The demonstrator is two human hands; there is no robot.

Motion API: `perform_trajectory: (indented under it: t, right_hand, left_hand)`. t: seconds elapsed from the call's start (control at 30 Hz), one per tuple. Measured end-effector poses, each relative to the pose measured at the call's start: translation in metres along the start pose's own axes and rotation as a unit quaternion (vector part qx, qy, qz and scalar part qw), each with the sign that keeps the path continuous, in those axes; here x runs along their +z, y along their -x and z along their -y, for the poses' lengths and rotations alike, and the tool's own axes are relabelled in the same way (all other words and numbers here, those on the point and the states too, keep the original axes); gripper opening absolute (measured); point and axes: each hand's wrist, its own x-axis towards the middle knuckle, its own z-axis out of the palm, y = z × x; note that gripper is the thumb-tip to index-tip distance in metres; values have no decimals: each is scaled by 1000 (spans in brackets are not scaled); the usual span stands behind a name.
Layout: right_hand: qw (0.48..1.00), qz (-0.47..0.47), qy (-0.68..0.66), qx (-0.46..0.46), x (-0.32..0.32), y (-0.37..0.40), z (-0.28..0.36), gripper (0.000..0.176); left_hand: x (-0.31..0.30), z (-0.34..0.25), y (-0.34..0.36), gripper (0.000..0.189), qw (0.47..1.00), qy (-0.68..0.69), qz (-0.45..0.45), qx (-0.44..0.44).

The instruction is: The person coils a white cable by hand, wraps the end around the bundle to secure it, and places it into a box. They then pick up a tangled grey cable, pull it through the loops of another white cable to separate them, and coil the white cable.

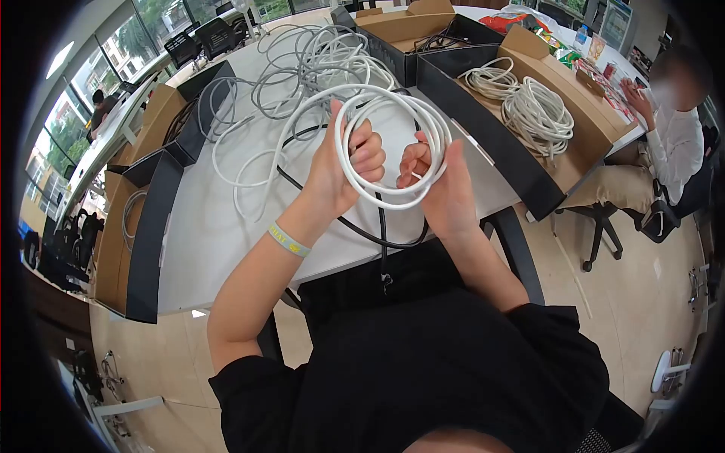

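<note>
A white cable [375,202] is looped into a coil held upright above the table, its loops spanning both hands. On the coil's left side my left hand [349,158] is closed round the loops, thumb up. My right hand [445,177] holds the opposite side, with its fingers curled inside the coil and its thumb outside. Behind the coil, a loose tangle of grey and white cables [302,72] spreads over the table. A black cable [355,228] lies under the hands and runs to the table's front edge.
On the right, an open box [559,170] holds coiled white cables [536,117]. Another box [415,26] with black cables stands behind. Two open boxes [143,249] [162,113] line the left side. A seated person [672,143] is at the far right beside another table.
</note>
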Motion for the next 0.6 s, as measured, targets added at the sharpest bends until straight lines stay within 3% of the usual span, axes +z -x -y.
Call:
perform_trajectory:
  t: [0.07, 0.13, 0.2, 0.27, 0.33, 0.4, 0.47, 0.53, 0.6]
  right_hand:
    - [997, 2, 82, 10, -1, -1, 1, 26]
    - [997, -6, 72, 31, -1, -1, 2, 24]
    - [997, -14, 59, 53, -2, -1, 2, 23]
    - [997, -53, 3, 51, -4, -2, 3, 21]
    - [998, -25, -41, 36, -9, -3, 2, 20]
    - [996, 2, -86, 21, -13, -3, 1, 20]
    - [988, -44, -139, 49, -14, -4, 2, 20]
    - [991, -51, -117, 44, -13, -4, 2, 20]
    - [993, -58, -94, 39, -11, -3, 1, 19]
  left_hand:
    - [-1, -6, 1, 51, 999, -21, 33, -36]
    - [3, -9, 2, 52, 997, -35, 58, -40]
    - [12, -10, 5, 52, 993, -116, 7, -11]
    - [10, -7, 5, 52, 992, -113, 47, -6]
    - [23, 0, 7, 53, 976, -210, -21, 52]
    - [14, 3, 5, 46, 972, -228, 9, 62]
    - [24, 1, 11, 18, 973, -222, 51, 25]
    - [28, 3, 13, 20, 980, -190, 56, 27]
    - [33, 5, 14, 21, 963, -256, 53, 63]
